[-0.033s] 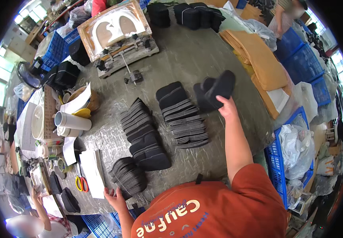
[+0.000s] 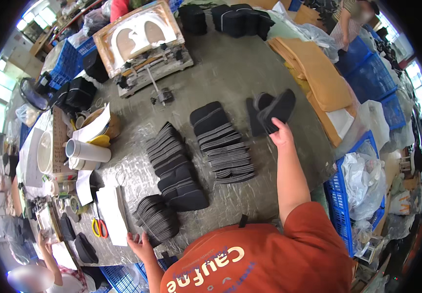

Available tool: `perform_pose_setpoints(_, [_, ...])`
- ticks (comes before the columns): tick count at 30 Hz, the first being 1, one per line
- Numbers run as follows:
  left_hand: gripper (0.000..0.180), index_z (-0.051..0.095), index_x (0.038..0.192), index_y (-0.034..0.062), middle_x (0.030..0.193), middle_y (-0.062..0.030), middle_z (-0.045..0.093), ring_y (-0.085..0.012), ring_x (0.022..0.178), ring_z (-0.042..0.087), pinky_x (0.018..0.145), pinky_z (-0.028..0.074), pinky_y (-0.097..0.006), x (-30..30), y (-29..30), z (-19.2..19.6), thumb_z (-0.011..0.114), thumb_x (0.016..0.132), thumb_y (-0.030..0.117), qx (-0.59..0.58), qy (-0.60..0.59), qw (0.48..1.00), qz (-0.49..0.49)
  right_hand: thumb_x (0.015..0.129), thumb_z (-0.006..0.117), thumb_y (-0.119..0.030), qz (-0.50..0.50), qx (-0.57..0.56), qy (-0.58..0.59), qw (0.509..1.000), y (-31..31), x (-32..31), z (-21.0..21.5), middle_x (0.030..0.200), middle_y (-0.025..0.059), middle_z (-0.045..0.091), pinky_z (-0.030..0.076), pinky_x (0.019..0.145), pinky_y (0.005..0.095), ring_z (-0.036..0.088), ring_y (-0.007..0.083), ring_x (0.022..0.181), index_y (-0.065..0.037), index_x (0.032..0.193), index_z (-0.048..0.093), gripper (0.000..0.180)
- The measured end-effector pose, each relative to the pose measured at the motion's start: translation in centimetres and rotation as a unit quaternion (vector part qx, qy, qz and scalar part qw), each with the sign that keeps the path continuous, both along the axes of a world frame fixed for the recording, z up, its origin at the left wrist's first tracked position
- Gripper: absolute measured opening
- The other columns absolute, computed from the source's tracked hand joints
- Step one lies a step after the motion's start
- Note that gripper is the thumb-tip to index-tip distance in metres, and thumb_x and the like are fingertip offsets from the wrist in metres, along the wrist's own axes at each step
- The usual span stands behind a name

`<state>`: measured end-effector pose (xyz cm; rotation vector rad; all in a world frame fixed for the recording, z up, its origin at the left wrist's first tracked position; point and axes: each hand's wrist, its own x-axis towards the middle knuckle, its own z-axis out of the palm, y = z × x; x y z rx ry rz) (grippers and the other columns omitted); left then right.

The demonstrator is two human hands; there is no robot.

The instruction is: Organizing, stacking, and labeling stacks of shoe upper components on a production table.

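A: What is the right hand holding?

B: A dark, flat shoe-sole-shaped piece, gripped at its lower end with fingers closed around it, so the rest sticks up and away from the palm. It looks like felt or foam, charcoal black, with a rounded end. It is held in the air over the grey worktable, far from the person's body.

A: Why lifted like that?

B: Probably because gripping one end leaves the broad face free to be seen or laid down. Just left of the grip, touching or nearly touching the held piece, a few loose pieces of the same kind lie on the table.

A: And further from the hand?

B: Left of and below the grip runs a fanned row of dark pieces, overlapped like shingles, which likely keeps each edge easy to pick off. Beyond it lies a second fanned row, ending in a thicker black piece.

A: The other hand?

B: The left hand rests at the near table edge, fingers spread open, touching a third fanned stack; it clasps nothing that can be seen. Beside it are a white sheet and yellow-handled scissors.

A: Anything past the right hand?

B: Tan boards lie to its right, with blue crates beyond them.
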<state>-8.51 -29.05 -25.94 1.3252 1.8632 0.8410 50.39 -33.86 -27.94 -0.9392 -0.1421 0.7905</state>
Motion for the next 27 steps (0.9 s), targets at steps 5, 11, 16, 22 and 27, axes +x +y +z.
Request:
perform_pose_setpoints(5, [0.055, 0.031, 0.131, -0.0031, 0.128, -0.0192, 0.04, -0.0251, 0.105, 0.05, 0.087, 0.043, -0.033, 0.8, 0.0, -0.8, 0.058, 0.087, 0.016, 0.0, 0.009, 1.0, -0.002, 0.064, 0.069, -0.005, 0.124, 0.466, 0.315, 0.818, -3.5, 2.3, 0.7, 0.111, 0.0145, 0.042, 0.051, 0.072, 0.0373, 0.047, 0.0284, 0.1, 0.003, 0.118, 0.042, 0.06])
perform_pose_setpoints(11, [0.051, 0.039, 0.127, -0.0055, 0.125, -0.0191, 0.046, -0.0253, 0.111, 0.047, 0.096, 0.034, -0.031, 1.8, 0.2, -2.5, 0.049, 0.092, 0.03, -0.075, -0.056, 0.995, 0.039, 0.081, 0.053, -0.017, 0.167, 0.568, 0.307, 0.745, -2.2, 0.2, 3.6, 0.102, 0.0158, 0.034, 0.05, 0.056, 0.0326, 0.043, 0.0268, 0.09, 0.005, 0.114, 0.04, 0.042])
perform_pose_setpoints(16, [0.05, 0.044, 0.123, -0.004, 0.121, -0.0162, 0.049, -0.0235, 0.109, 0.047, 0.094, 0.035, -0.032, 2.6, 1.9, -2.8, 0.05, 0.091, 0.033, -0.078, -0.148, 0.984, 0.067, 0.081, 0.052, -0.018, 0.171, 0.583, 0.325, 0.724, -1.2, -1.5, 4.1, 0.101, 0.0175, 0.035, 0.049, 0.051, 0.0303, 0.044, 0.027, 0.088, 0.006, 0.114, 0.041, 0.042])
perform_pose_setpoints(22, [0.047, 0.043, 0.123, -0.0015, 0.119, -0.0125, 0.049, -0.0213, 0.109, 0.046, 0.09, 0.037, -0.03, 3.4, 3.6, -2.5, 0.054, 0.088, 0.028, 0.0, -0.272, 0.958, 0.093, 0.077, 0.062, -0.017, 0.166, 0.47, 0.235, 0.835, -1.1, -4.5, 4.0, 0.11, 0.0188, 0.041, 0.051, 0.065, 0.0308, 0.045, 0.0272, 0.094, 0.005, 0.119, 0.042, 0.052])
perform_pose_setpoints(27, [0.046, 0.04, 0.127, 0.0057, 0.126, -0.0097, 0.046, -0.0208, 0.109, 0.049, 0.089, 0.039, -0.035, 4.0, 3.2, -0.7, 0.053, 0.089, 0.029, -0.031, -0.269, 0.954, 0.127, 0.081, 0.061, -0.015, -0.039, 0.126, 0.205, 0.97, -0.5, -4.2, 3.4, 0.108, 0.0121, 0.061, 0.042, 0.094, 0.0432, 0.058, 0.0281, 0.1, -0.002, 0.11, 0.056, 0.031])
